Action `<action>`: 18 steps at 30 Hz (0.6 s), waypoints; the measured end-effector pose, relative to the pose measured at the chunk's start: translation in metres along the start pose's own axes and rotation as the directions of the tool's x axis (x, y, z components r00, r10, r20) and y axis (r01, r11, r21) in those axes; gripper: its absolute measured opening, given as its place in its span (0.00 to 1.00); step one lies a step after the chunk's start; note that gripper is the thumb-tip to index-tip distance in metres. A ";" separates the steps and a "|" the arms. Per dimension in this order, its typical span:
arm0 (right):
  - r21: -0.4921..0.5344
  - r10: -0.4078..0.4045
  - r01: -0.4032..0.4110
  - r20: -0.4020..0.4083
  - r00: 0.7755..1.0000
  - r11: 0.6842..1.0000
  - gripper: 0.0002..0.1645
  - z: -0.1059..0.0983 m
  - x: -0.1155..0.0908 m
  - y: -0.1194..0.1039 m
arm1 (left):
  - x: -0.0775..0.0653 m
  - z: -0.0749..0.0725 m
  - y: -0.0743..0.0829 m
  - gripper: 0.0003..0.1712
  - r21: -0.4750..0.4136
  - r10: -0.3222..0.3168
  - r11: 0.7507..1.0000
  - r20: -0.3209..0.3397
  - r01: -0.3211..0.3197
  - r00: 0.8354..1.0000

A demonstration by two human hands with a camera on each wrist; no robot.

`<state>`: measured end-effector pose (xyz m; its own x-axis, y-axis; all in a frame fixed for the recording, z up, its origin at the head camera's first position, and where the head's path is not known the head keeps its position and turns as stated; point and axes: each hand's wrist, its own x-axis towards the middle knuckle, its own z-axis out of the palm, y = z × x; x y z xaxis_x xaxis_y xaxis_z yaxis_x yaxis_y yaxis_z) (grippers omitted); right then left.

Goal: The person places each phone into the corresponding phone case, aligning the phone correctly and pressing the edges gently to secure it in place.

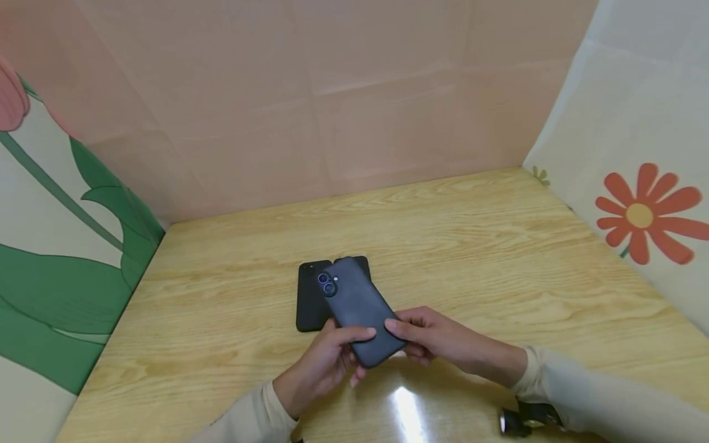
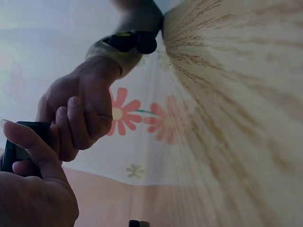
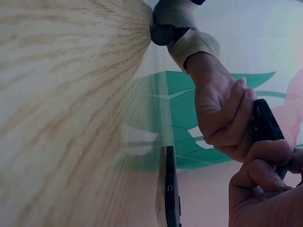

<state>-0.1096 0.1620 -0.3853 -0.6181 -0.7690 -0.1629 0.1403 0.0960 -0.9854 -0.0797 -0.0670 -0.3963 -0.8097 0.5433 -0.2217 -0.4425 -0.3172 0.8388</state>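
Both hands grip a dark blue-grey smartphone (image 1: 357, 298) by its lower end, back side up, with two camera lenses at its upper left corner. The left hand (image 1: 329, 360) has its thumb laid across the back and its fingers beneath. From the right edge, the right hand (image 1: 434, 335) pinches the phone, thumb on top. Under and behind it, a black phone (image 1: 310, 304) lies on the table, with a second black phone (image 1: 362, 264) beside it, mostly hidden. The right wrist view shows a phone's thin edge (image 3: 170, 189) low over the tabletop.
The wooden table (image 1: 221, 295) carries a bright light reflection near its front. A pink sheet (image 1: 332, 111) rises behind it, with flower-patterned sheets (image 1: 637, 215) at the sides. A dark wrist camera (image 1: 526, 418) sits by the right sleeve.
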 end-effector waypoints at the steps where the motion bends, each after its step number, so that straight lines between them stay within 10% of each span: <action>1: 0.008 -0.001 0.001 0.006 1.000 1.000 0.18 0.000 0.000 0.000 | 0.000 0.000 0.000 0.12 0.000 0.001 1.000 0.001 -0.001 1.000; 18: 0.025 0.045 -0.045 -0.030 0.999 0.999 0.14 0.000 0.002 0.000 | -0.005 -0.001 0.003 0.32 0.065 -0.105 0.993 0.109 0.099 0.988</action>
<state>-0.1105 0.1605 -0.3852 -0.6342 -0.7445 -0.2087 0.1871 0.1142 -0.9757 -0.0775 -0.0718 -0.3929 -0.7119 0.6550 -0.2534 -0.4942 -0.2108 0.8434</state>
